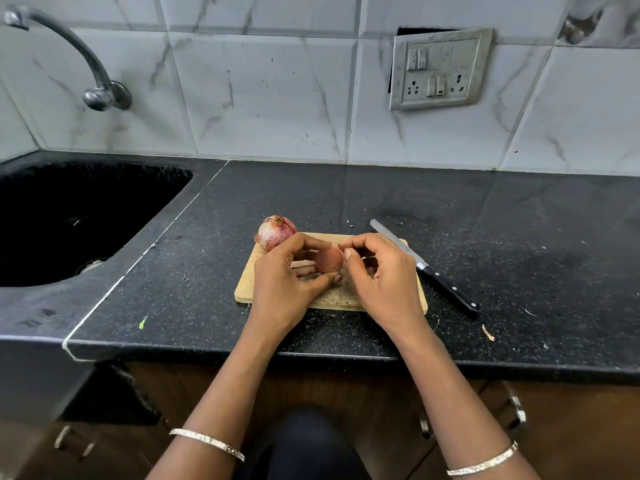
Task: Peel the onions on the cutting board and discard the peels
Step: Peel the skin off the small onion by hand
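Observation:
A small wooden cutting board (249, 285) lies on the black counter. Over its middle, my left hand (287, 275) grips a small brownish onion (329, 259) with curled fingers and thumb. My right hand (381, 271) is at the onion's right side, its thumb and forefinger pinching a bit of skin at the onion's top. A second, larger onion (275, 232), pink with dry skin on, sits at the board's far left corner.
A black-handled knife (424, 266) lies along the board's right side, blade pointing away. A black sink (69, 216) is sunk into the counter at left under a tap (69, 53). Small peel scraps (488, 332) lie on the counter (519, 237) at right.

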